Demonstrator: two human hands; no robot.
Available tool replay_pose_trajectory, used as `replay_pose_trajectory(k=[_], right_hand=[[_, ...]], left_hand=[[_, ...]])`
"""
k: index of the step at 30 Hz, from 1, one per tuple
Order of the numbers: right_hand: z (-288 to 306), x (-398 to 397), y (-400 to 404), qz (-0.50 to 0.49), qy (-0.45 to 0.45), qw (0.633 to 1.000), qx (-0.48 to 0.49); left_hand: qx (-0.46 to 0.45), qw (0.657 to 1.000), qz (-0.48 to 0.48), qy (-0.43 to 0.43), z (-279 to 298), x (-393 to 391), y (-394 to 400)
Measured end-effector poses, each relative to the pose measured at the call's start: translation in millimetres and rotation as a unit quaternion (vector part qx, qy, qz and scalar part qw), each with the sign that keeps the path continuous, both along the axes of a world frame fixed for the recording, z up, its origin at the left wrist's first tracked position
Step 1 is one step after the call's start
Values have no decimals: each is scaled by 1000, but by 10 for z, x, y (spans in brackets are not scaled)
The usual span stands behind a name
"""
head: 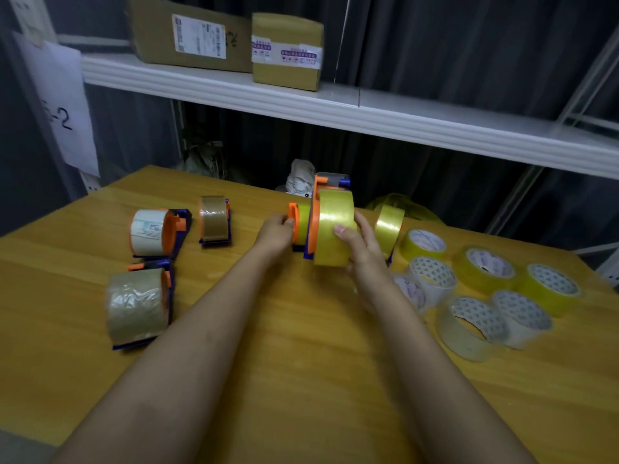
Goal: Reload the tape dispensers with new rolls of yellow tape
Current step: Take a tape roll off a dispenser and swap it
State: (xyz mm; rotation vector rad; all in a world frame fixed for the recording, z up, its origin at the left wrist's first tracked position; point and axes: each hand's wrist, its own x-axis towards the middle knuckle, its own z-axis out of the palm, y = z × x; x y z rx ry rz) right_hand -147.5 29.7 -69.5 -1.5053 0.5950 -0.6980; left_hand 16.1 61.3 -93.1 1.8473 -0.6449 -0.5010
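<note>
On the left of the wooden table (301, 380) three dispensers lay apart from one another: the white-roll dispenser (157, 232) farthest left, the far brown-roll dispenser (214, 220) just right of it, and the near brown-roll dispenser (139, 304) closest to you. Your left hand (276, 233) had its fingers curled on the orange end of the dispenser (313, 212) held over the middle of the table, while your right hand (360, 244) wrapped round the big yellow roll (335, 227), thumb across its face. Whether that roll was fully seated on the hub, I could not tell. If it went on crooked, it could jam or slip off, and a tilt of the dispenser would cause that. Just right of your hand another yellow roll (388, 226) stood on edge; a nudge from your right wrist could send it rolling into the spare rolls (482, 296) clustered near the right edge. The open room lay in front of you, between your forearms and toward the near edge; to the far side, the shelf (368, 108) overhung, so lifting high there was cramped.
</note>
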Motion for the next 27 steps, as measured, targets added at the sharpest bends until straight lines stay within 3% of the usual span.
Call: replay_pose_trajectory(k=[4, 9, 17, 22, 27], right_hand=[[96, 325, 81, 19, 6, 1000, 23], [175, 824, 164, 52, 1, 992, 117], [45, 1448, 225, 42, 57, 984, 166], [-44, 1604, 154, 33, 96, 987, 121], [-109, 1709, 82, 31, 178, 983, -7]], left_hand=[[-41, 996, 77, -17, 166, 232, 248], [-67, 984, 158, -47, 382, 485, 561], [8, 983, 168, -75, 458, 698, 890], [56, 983, 167, -57, 382, 757, 894], [75, 983, 165, -33, 345, 798, 817]])
